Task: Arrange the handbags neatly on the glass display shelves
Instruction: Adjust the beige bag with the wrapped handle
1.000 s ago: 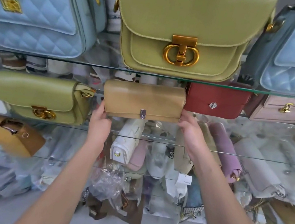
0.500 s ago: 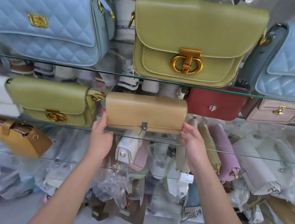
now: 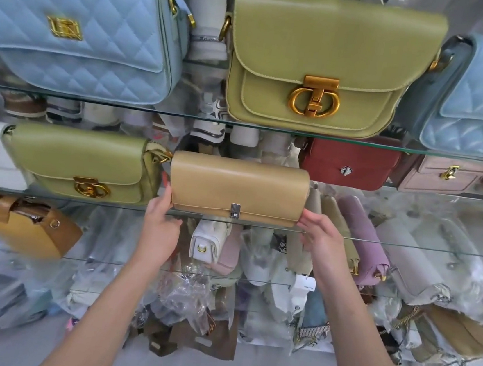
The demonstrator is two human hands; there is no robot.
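Both L hand (image 3: 158,230) & R hand (image 3: 322,247), fingers (image 3: 310,223) gripping tan flap bag (image 3: 238,187), are edging it twd green bag (image 3: 81,163), tidying row.

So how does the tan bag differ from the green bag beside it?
The tan bag has a small silver clasp, the green bag a big gold ring clasp. The green bag shows a strap at its end, the tan bag none. The left hand and right hand grip the tan bag's ends; neither holds the green bag. Both are flap bags facing front on one glass shelf.
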